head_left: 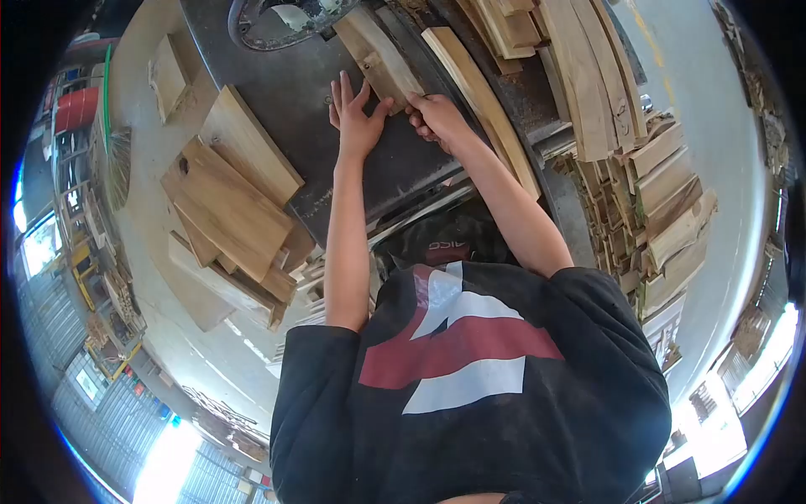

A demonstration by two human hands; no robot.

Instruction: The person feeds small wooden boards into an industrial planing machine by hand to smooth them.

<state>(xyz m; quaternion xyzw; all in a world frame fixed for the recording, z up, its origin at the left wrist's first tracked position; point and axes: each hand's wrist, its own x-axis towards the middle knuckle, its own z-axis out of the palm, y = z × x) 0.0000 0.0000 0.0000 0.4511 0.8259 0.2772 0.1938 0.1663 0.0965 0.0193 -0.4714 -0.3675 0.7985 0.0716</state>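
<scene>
A wooden board [382, 65] lies on the dark metal machine table [294, 109], running away from me under a round metal guard [290, 25]. My left hand [359, 118] is at its near left corner, fingers spread over the table and the thumb against the board's end. At the near right corner, my right hand [432, 119] grips the board with the thumb on top and the fingers curled. Just right of that hand, a long narrow wood strip [483, 105] lies lengthwise along the table.
Stacked boards [227, 206] stand beside the table on the left. More planks [583, 76] are piled at the upper right, above a stack of offcuts [663, 202]. A green-handled broom [107, 101] is farther left. The table's front edge [411, 197] is close to my body.
</scene>
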